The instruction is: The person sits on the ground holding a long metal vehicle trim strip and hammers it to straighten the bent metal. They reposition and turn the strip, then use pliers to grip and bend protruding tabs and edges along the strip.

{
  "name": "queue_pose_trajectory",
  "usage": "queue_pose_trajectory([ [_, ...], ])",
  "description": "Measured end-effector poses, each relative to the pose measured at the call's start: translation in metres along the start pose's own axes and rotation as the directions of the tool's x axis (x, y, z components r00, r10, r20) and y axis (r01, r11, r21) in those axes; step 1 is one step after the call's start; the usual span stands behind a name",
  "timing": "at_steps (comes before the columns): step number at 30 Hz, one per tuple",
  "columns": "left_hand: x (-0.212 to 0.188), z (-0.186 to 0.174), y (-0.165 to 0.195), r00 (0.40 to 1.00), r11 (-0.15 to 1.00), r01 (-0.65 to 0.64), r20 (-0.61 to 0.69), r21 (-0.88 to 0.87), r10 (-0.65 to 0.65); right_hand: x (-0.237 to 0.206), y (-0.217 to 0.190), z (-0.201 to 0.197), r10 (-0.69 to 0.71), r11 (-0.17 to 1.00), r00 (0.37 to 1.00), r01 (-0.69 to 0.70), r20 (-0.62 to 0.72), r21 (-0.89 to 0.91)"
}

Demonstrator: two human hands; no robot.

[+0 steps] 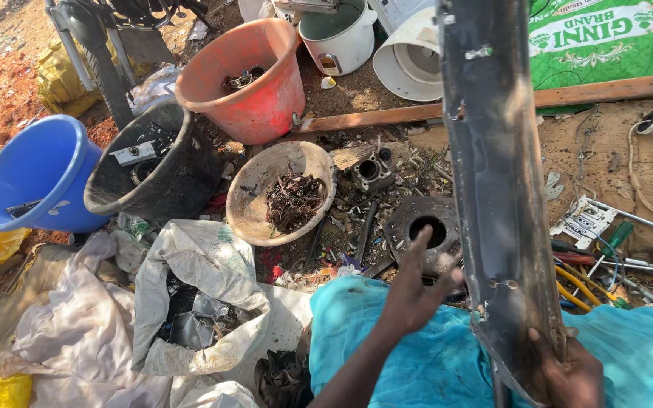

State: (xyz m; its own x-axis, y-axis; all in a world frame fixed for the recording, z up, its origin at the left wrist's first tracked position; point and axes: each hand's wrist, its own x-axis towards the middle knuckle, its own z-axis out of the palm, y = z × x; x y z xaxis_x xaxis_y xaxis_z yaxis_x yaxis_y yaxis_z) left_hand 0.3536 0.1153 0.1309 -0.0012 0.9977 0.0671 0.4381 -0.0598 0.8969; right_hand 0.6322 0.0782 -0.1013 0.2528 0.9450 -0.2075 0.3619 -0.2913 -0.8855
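Note:
A long dark metal blade (pixel 496 189), rusty near its base, stands upright in front of me. My right hand (pixel 564 374) grips its lower end at the bottom right. My left hand (pixel 413 291) is raised beside the blade with fingers spread, holding nothing, just left of it. Behind the left hand a round dark metal plate with a centre hole (pixel 428 230) lies on the ground. A turquoise cloth (pixel 417 355) covers my lap below both hands.
An orange bucket (pixel 247 75), black tub (pixel 156 162), blue bucket (pixel 35 174) and a shallow pan of scrap wire (pixel 285 193) stand at left. White sacks (pixel 198 295) lie near me. Screwdrivers and tools (pixel 606 261) lie at right by a wooden plank (pixel 568 94).

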Motion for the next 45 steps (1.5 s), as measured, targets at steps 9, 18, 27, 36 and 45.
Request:
queue_pose_trajectory([
  [9, -0.090, 0.063, -0.056, 0.950, 0.974, 0.223, 0.236, -0.044, -0.207, -0.011, -0.082, 0.050, -0.193, 0.948, 0.959, 0.237, -0.206, 0.214],
  [18, -0.064, 0.053, -0.057, 0.994, 0.994, 0.106, -0.032, 0.027, -0.105, 0.018, -0.102, 0.126, -0.149, 0.972, 0.953, 0.191, -0.264, 0.139],
  [27, -0.041, 0.023, -0.100, 0.962, 0.987, 0.127, -0.253, 0.100, -0.098, 0.000, -0.127, 0.191, -0.181, 0.851, 0.966, 0.247, -0.184, 0.464],
  [36, 0.002, -0.060, -0.156, 0.916, 0.951, 0.282, -0.329, 0.128, -0.227, 0.060, -0.138, 0.170, -0.034, 0.784, 0.991, -0.055, 0.131, 0.619],
  [45, 0.001, -0.109, -0.215, 0.951, 0.959, 0.026, -0.302, 0.282, 0.063, 0.206, -0.162, 0.145, 0.081, 0.520, 0.899, -0.406, 0.429, 0.752],
])
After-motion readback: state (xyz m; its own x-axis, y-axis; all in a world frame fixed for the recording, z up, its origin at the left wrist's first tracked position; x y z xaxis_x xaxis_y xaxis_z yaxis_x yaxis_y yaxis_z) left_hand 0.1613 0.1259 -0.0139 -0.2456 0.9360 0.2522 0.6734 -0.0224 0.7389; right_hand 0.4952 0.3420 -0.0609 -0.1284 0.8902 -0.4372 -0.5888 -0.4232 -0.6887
